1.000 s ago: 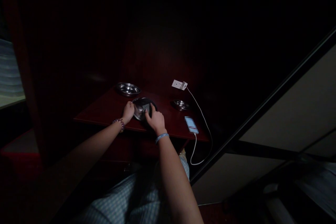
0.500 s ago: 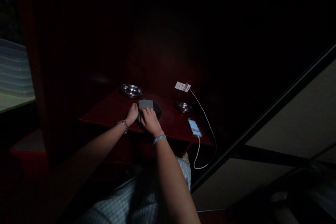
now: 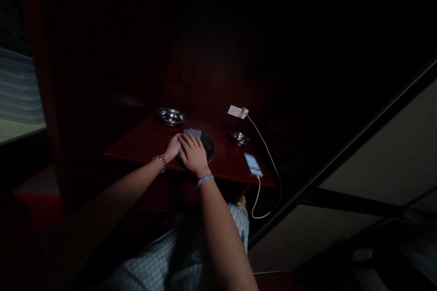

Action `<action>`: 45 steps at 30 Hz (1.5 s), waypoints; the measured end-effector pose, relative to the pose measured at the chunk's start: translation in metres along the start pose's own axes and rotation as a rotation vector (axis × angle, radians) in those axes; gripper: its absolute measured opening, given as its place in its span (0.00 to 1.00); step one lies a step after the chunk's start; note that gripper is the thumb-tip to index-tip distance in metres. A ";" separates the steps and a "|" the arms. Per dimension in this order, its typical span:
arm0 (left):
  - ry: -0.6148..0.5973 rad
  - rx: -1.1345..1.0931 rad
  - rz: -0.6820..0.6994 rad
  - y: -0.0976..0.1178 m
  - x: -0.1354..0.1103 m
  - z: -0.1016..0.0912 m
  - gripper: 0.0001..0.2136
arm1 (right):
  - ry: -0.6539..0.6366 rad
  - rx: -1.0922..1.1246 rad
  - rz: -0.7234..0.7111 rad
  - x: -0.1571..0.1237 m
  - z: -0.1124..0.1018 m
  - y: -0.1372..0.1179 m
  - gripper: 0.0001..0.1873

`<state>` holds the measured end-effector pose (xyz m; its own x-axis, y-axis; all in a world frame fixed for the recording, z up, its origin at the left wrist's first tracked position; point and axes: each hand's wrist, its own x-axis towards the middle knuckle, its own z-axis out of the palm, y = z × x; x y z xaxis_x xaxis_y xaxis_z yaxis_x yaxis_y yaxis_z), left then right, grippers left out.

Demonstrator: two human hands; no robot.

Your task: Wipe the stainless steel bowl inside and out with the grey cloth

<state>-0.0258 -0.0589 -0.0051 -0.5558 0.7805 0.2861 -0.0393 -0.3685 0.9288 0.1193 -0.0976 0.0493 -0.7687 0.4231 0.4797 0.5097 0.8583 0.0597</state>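
A dark round dish (image 3: 207, 146) stands near the table's front edge, and a grey cloth (image 3: 193, 132) lies over its left part. My left hand (image 3: 173, 146) is closed at the dish's left rim, where the cloth also hangs; its fingertips are partly hidden. Lying flat on the cloth and dish, my right hand (image 3: 195, 153) has its fingers stretched out and slightly apart. The two hands meet at the fingers. Dim light hides the inside of the dish.
On the dark red table (image 3: 136, 143) are a larger steel bowl (image 3: 172, 117) at the back left and a small steel bowl (image 3: 239, 138) at right. A phone (image 3: 253, 165) is wired by a white cable (image 3: 268, 143) to a wall socket (image 3: 238, 112). Stacked clear containers (image 3: 20, 88) stand far left.
My right hand has gone from curled fingers on the cloth to lying flat with fingers stretched, slightly farther up. The dish's right side shows a little farther right. My left hand has barely moved.
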 end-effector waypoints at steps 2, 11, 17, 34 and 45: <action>-0.031 0.000 0.001 0.000 0.002 -0.001 0.05 | 0.017 0.014 0.037 0.001 -0.001 -0.001 0.29; -0.145 -0.004 0.006 0.002 0.002 -0.002 0.06 | 0.062 0.020 0.173 0.006 -0.009 0.000 0.28; -0.188 0.109 0.022 0.007 0.000 0.000 0.10 | 0.138 0.045 0.337 0.006 -0.016 0.008 0.28; -0.118 0.236 0.006 0.007 -0.001 -0.006 0.13 | 0.139 0.328 0.749 -0.019 -0.008 0.054 0.34; -0.090 0.264 -0.017 0.008 -0.001 -0.004 0.14 | 0.254 0.397 0.926 -0.020 0.015 0.072 0.33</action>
<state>-0.0291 -0.0647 0.0011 -0.4802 0.8315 0.2791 0.1767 -0.2200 0.9594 0.1656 -0.0399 0.0307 -0.0138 0.9314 0.3638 0.6600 0.2818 -0.6964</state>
